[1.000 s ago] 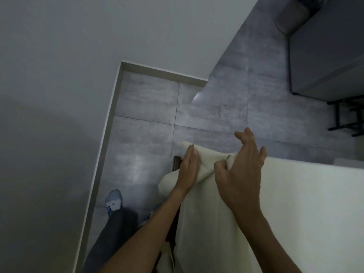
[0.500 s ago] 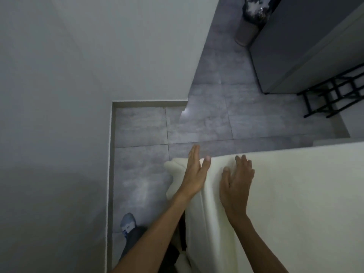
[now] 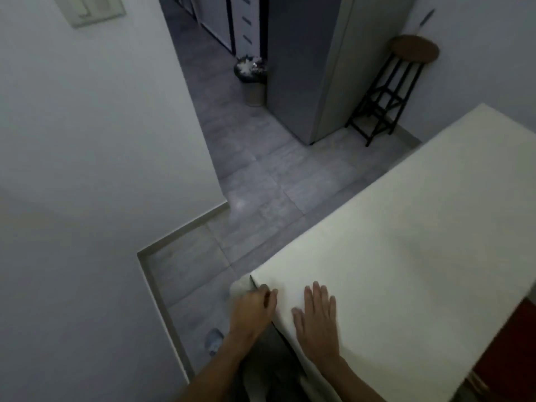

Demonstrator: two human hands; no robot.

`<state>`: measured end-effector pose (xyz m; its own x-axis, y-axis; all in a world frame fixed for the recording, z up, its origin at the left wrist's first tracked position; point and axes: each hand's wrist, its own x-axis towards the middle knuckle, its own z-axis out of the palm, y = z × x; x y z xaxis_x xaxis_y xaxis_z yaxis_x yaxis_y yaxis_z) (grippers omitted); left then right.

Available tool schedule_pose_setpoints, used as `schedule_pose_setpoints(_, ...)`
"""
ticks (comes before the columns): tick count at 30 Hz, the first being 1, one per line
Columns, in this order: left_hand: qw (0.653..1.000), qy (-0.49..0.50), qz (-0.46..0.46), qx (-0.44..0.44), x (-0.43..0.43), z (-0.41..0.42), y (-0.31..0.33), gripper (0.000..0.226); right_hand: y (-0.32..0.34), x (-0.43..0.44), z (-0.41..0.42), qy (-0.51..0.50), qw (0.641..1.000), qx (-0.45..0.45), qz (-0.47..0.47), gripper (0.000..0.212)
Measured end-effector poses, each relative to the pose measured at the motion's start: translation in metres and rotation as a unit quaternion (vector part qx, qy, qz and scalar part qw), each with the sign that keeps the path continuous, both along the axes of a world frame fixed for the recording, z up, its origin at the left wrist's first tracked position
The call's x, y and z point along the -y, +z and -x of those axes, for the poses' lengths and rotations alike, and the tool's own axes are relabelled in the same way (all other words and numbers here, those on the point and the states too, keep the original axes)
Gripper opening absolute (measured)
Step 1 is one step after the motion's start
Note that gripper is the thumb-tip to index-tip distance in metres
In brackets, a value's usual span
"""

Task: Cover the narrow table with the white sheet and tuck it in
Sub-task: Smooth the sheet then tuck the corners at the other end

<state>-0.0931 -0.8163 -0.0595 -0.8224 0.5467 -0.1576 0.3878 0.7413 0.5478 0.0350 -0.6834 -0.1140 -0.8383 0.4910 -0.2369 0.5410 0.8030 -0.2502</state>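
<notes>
The white sheet point(image 3: 406, 242) lies smooth over the narrow table, running from the near corner up to the right. My right hand point(image 3: 317, 320) rests flat on the sheet near that corner, fingers spread. My left hand point(image 3: 252, 310) is at the corner's side edge with its fingers curled round a bunched fold of sheet that hangs over the end. The table itself is hidden under the cloth, apart from a dark side below my left wrist.
White walls point(image 3: 101, 169) close in on the left, with a grey tiled floor point(image 3: 261, 184) between. A tall grey cabinet point(image 3: 307, 68), a waste bin point(image 3: 251, 79) and a black stool point(image 3: 391, 91) stand at the back. My shoe point(image 3: 214, 340) is on the floor.
The view has swung up and right, showing the table's length. My left hand went from flat against the corner fold to curled round it. My right hand stays flat on top.
</notes>
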Motion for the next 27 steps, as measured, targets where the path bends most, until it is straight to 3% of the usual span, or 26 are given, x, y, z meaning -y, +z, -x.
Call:
schedule_pose_setpoints(2,0.988,-0.108,-0.019,-0.107,-0.015,0.026,-0.001,0.036,0.000,-0.005,0.006,-0.077,0.997,0.013,-0.006,0.070)
schedule_pose_setpoints(3,0.976,-0.178,0.000,-0.129,-0.023,0.040,-0.005,0.044,0.001,-0.007,0.010,-0.112,0.994,0.018,-0.008,0.072)
schedule_pose_setpoints(6,0.916,-0.361,0.101,-0.146,-0.037,0.080,-0.026,0.067,0.002,-0.003,0.020,-0.183,0.982,0.037,-0.008,0.075)
schedule_pose_setpoints(9,0.854,-0.477,0.168,-0.123,-0.040,0.108,-0.036,0.072,0.001,0.018,0.038,-0.250,0.967,0.051,-0.012,0.077)
schedule_pose_setpoints(14,0.784,-0.583,0.162,-0.137,-0.043,0.139,-0.028,0.068,0.014,0.049,0.079,-0.371,0.927,0.048,-0.019,0.079)
schedule_pose_setpoints(18,0.707,-0.672,0.170,-0.141,-0.049,0.161,-0.006,0.069,0.021,0.073,0.105,-0.438,0.898,0.042,-0.012,0.080)
schedule_pose_setpoints(27,0.622,-0.758,0.142,-0.138,-0.089,0.177,0.000,0.071,0.018,0.090,0.114,-0.562,0.827,0.027,0.005,0.081)
